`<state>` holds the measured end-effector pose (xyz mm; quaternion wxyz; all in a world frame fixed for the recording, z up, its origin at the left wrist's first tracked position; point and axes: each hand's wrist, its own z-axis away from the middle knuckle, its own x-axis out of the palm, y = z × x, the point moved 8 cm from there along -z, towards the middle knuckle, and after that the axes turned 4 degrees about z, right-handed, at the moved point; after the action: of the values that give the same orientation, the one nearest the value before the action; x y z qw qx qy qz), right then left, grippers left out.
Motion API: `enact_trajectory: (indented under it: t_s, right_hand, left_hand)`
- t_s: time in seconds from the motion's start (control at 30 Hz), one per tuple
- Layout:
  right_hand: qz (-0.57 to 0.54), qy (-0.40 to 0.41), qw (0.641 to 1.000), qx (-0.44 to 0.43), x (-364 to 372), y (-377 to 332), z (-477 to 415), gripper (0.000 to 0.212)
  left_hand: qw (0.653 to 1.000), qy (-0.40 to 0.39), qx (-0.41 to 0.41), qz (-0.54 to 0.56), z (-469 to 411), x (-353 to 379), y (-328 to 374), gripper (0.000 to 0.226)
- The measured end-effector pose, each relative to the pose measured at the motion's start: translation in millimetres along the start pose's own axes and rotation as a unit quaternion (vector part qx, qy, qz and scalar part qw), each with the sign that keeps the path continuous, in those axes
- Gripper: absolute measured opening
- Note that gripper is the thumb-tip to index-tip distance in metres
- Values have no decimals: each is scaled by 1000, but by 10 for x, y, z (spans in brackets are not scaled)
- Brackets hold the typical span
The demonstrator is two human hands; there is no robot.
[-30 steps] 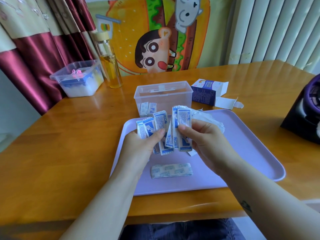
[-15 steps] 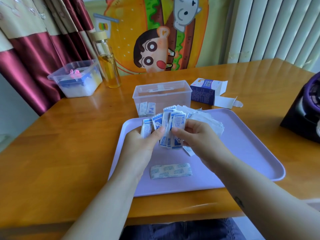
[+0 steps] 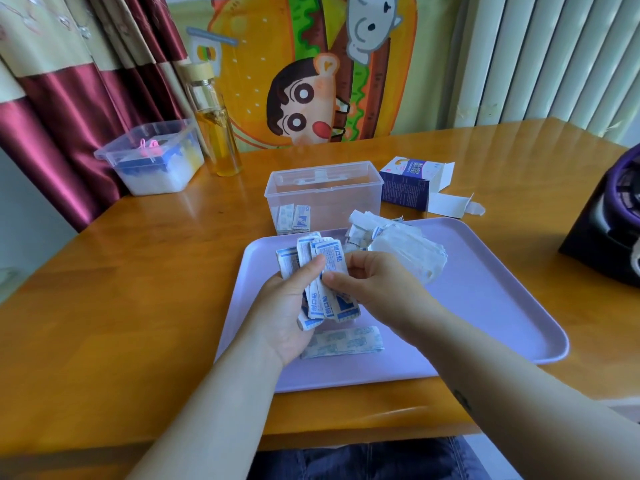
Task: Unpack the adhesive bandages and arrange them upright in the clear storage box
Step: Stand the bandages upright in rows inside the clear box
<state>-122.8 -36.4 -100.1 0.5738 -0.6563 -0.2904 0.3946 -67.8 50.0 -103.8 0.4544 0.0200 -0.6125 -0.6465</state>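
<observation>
Several blue-and-white wrapped adhesive bandages (image 3: 329, 258), fanned a second ago, now sit bunched over the lilac plastic tray (image 3: 485, 306), my left grip (image 3: 287, 306) clamped round them, right grip (image 3: 377, 282) pinching their edge, ready, I judge, for the clear plastic storage box (image 3: 332, 199).

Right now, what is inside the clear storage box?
Wrapped bandages stand upright at the front-left of the clear storage box; a few fronts show, any behind are covered. The rest looks bare through the walls. The held bundle is outside it.
</observation>
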Motion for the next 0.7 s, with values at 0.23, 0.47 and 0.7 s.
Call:
enact_trajectory:
  t_s: [0.23,0.47,0.7]
  right_hand:
    - [49,-75,996,0,44,-170,-81,13]
    - [54,-66,996,4,-125,-373,-223,16]
    - [-167,-5,981,97,-108,-87,-198,18]
  left_hand:
    - [997,-11,71,-19,-54,22,201,20]
    - [994,16,112,-6,-145,-25,408,13]
    - [996,40,12,78,-196,-72,69,49]
